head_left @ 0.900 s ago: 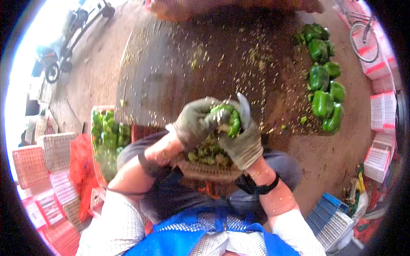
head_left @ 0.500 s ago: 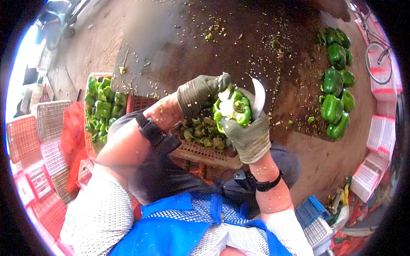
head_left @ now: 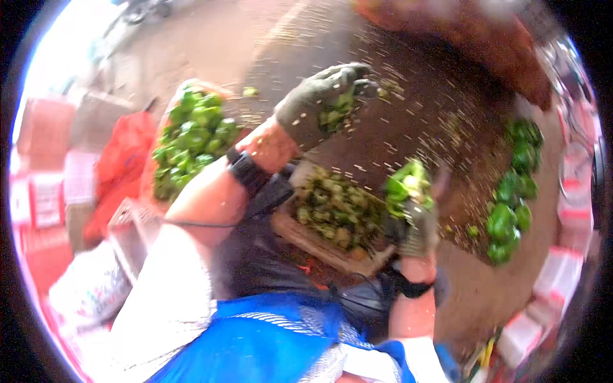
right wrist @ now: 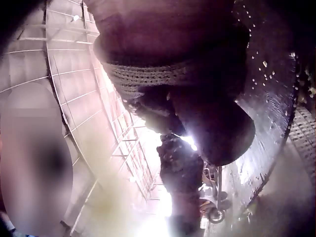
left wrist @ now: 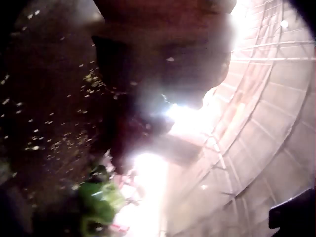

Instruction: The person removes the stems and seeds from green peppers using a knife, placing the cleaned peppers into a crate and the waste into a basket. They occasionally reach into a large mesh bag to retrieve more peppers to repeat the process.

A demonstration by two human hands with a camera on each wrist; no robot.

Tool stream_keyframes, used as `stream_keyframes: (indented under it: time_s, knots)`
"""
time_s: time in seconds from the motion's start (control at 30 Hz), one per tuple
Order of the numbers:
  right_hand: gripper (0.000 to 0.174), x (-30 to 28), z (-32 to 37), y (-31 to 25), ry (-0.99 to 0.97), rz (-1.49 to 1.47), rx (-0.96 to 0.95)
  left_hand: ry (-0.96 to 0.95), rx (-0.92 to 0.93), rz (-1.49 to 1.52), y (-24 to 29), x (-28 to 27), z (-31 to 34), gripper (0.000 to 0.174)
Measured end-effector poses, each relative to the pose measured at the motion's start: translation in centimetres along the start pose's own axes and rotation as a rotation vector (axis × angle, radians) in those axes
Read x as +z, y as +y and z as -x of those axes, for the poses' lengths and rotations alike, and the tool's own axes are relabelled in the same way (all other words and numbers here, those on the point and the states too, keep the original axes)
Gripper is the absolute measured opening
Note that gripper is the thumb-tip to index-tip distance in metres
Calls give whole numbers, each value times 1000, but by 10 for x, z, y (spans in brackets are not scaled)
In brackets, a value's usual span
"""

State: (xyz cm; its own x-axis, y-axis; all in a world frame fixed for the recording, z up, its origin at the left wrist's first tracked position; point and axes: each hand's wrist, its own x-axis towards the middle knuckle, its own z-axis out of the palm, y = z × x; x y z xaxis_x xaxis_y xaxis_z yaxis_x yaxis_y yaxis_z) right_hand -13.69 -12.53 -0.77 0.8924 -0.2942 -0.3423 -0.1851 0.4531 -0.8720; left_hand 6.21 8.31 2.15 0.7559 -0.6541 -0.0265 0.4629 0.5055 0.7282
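In the head view, the gloved left hand [head_left: 316, 105] is raised over the board, its fingers curled round a green pepper piece [head_left: 338, 113]. Lower and to the right, the gloved right hand [head_left: 412, 233] grips a cut green pepper [head_left: 408, 185], pale inside facing up. A blurred greyish shape beside that pepper is too smeared to identify as the curved blade. The left wrist view shows the dark left hand [left wrist: 168, 74] and a green pepper [left wrist: 98, 202] at lower left. The right hand [right wrist: 182, 98] is mostly in shadow in the right wrist view.
Between the arms stands a crate [head_left: 319, 246] of green scraps. A second crate [head_left: 156, 169] holds green peppers at left. Whole peppers [head_left: 504, 223] line the right edge of the seed-strewn board [head_left: 408, 127]. A red sack [head_left: 124, 163] and stacked crates lie further left.
The hands have moved apart: the left swings up and away with a green piece, while the right lowers beside the scrap crate with the pepper. The head view has shifted and blurred.
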Motion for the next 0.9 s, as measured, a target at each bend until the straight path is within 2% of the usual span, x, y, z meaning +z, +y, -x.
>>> stream_keyframes:
  time_s: [0.07, 0.1, 0.2, 0.33, 0.47, 0.6, 0.77, 0.87, 0.9]
  knots:
    - [90, 0, 3, 1, -21, 61, -19, 79, 135, -96, 41, -17, 22, 37]
    - [90, -1, 4, 4, -41, 82, -22, 179, 210, -130, 61, -29, 44, 30]
    - [90, -4, 7, 9, -83, 145, -18, 222, 190, -221, 103, -132, 132, 25]
    - [90, -1, 17, 22, -121, 207, -16, 856, 213, -147, 112, -214, 274, 24]
    - [90, 4, 22, 30, -133, 265, 9, 1241, 219, -127, 108, -253, 344, 24]
    - [90, 17, 13, 33, -172, 280, -9, 1417, 222, -207, 122, -278, 349, 24]
    - [90, 29, -7, 31, -211, 282, -55, 1489, 187, -417, 145, -295, 313, 24]
    - [90, 24, -27, 30, -198, 250, -111, 1421, 203, -575, 155, -273, 283, 25]
    - [87, 8, -40, 41, -157, 235, -135, 1323, 207, -615, 158, -254, 269, 25]
